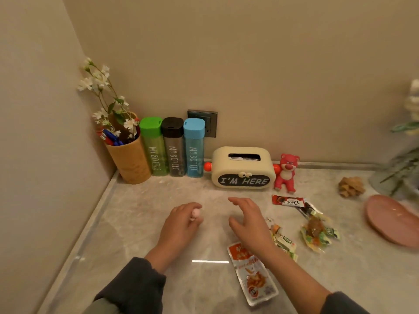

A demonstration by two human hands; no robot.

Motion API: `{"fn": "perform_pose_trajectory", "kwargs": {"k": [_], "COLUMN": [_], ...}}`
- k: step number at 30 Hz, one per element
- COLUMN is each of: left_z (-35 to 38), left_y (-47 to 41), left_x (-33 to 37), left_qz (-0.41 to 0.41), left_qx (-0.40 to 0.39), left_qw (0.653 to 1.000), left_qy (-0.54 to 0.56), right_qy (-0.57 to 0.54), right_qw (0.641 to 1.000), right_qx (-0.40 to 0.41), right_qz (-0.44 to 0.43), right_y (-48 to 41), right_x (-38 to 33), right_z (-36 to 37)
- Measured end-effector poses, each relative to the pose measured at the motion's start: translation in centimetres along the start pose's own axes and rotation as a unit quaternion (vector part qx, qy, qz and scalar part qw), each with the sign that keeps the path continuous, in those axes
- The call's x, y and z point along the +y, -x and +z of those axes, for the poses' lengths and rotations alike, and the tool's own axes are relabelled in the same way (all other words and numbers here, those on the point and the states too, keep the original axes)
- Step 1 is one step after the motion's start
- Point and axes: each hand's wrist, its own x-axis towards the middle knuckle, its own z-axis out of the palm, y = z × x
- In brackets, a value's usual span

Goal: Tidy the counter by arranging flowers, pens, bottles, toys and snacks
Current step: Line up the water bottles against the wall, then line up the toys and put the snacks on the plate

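Note:
My left hand [181, 223] grips a small pink toy [196, 213] just above the marble counter [136, 223]. My right hand [248, 219] hovers to its right, fingers spread and relaxed, holding nothing. In the back left corner stands a bamboo cup [130, 160] with white flowers [99, 87] and pens [110, 137]. Beside it are a green bottle [154, 146], a black bottle [173, 146] and a blue bottle [193, 147] in a row. A red bear toy [286, 173] stands by the tissue box [242, 167]. Snack packets [315, 230] lie scattered at the right, and an orange one [251, 273] under my right wrist.
A pink plate [390, 219] lies at the right edge. A wooden puzzle ball [351, 186] sits behind it, next to a glass vase [396, 175] with greenery. A wall socket [204, 122] is behind the blue bottle. Walls close the left and back sides.

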Motion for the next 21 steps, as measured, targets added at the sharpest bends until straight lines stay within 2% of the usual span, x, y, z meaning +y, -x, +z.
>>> {"fn": "perform_pose_trajectory", "kwargs": {"k": [3,7,11,14,17,21], "left_z": [1.2,2.0,3.2,3.8,4.3,5.0], "left_y": [-0.3,-0.2,-0.3,-0.4,-0.1,-0.1], "left_x": [2.0,5.4,8.3,9.8,10.7,11.5], "left_qz": [0.012,0.017,-0.009,-0.056,-0.061,-0.059], "left_qx": [-0.050,-0.076,-0.107,-0.142,-0.167,-0.153], "left_qw": [0.996,0.977,0.956,0.945,0.938,0.950], "left_qy": [0.077,0.199,0.272,0.291,0.297,0.267], "right_qy": [-0.014,-0.033,-0.021,-0.017,0.013,0.073], "right_qw": [0.998,0.990,0.981,0.980,0.983,0.982], "right_qx": [0.048,0.112,0.151,0.139,0.100,0.031], "right_qz": [0.039,0.079,0.124,0.141,0.155,0.173], "right_y": [1.5,3.4,5.1,5.5,5.0,3.3], "right_x": [0.7,1.8,3.8,4.9,5.6,6.5], "right_z": [-1.4,-3.0,-4.5,-5.0,-5.2,-5.3]}}
